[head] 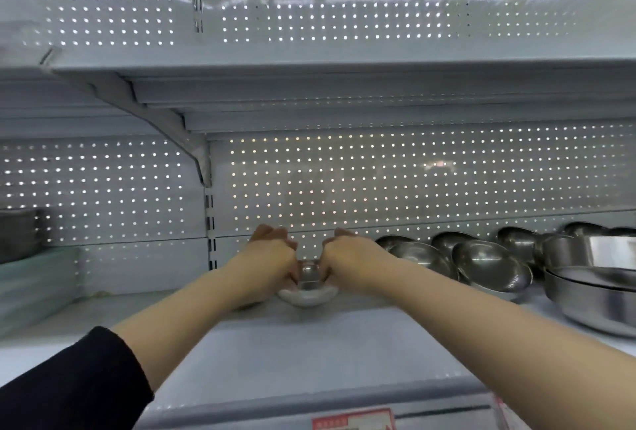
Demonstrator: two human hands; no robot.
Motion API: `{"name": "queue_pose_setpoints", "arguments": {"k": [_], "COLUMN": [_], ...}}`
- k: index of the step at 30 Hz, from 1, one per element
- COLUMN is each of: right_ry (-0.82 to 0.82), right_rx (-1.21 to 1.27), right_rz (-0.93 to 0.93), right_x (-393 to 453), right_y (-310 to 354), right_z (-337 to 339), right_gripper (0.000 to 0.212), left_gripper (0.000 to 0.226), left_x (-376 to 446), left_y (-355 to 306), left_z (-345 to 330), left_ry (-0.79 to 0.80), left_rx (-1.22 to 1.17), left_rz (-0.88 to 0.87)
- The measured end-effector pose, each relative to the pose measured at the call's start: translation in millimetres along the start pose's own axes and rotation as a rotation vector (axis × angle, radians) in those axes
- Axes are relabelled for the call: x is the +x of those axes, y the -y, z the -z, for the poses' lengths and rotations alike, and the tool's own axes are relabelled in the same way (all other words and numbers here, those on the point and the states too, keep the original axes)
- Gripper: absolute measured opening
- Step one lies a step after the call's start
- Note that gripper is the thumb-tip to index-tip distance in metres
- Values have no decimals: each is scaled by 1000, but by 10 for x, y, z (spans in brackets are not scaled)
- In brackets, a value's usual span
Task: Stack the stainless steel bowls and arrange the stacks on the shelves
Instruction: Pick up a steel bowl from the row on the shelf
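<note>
A small stack of stainless steel bowls rests on the white shelf near the perforated back panel. My left hand grips its left side and my right hand grips its right side, so both hands hide most of the stack. To the right, several loose steel bowls lean on their sides against the back panel. Farther right stand stacked large steel bowls.
An upper shelf overhangs the working shelf, limiting height. At far left sit a dark metal item and translucent trays. A red price label marks the shelf's front edge.
</note>
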State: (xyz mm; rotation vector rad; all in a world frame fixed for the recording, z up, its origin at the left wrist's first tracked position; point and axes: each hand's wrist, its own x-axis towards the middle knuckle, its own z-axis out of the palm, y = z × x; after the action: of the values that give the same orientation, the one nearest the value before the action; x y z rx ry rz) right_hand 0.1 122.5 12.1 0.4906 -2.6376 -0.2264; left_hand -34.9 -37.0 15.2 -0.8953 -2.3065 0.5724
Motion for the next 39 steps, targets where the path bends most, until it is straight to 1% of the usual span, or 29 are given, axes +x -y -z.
{"name": "queue_pose_setpoints", "arguments": {"k": [2,6,9,13,16,19,23,27,30,33,36,39], "right_ry": [-36,-87,-104,-104,-113,-115,-97,-74,-97,-91,-104,-102], "right_rx": [-22,-14,0,-14,-20,-7,59,151,192,180,168,153], "right_rz": [54,124,162,207,220,224,208,167,118,68,0,-69], "right_x": [-40,-35,-3,35,59,80,86,55,-25,-149,-245,-343], "right_y": [159,488,755,1040,1157,1204,1221,1167,1017,743,373,-28], "right_z": [95,172,168,99,51,33,14,47,134,227,287,324], "right_gripper": [24,25,24,19,19,19,21,18,19,21,26,26], "left_gripper": [24,24,23,24,24,24,24,33,33,32,39,42], "left_x": [-195,-578,-875,-1157,-1263,-1310,-1317,-1211,-1040,-794,-486,-159], "left_y": [68,254,380,458,486,525,565,539,433,241,26,-195], "left_z": [75,170,165,127,79,40,29,87,197,330,444,522], "left_ry": [-21,-4,20,78,107,98,109,109,7,-50,-78,-108], "left_rx": [9,-32,-62,-43,-30,-37,-65,-166,-268,-248,-245,-233], "left_rz": [-3,13,29,40,44,39,32,48,57,54,47,46]}}
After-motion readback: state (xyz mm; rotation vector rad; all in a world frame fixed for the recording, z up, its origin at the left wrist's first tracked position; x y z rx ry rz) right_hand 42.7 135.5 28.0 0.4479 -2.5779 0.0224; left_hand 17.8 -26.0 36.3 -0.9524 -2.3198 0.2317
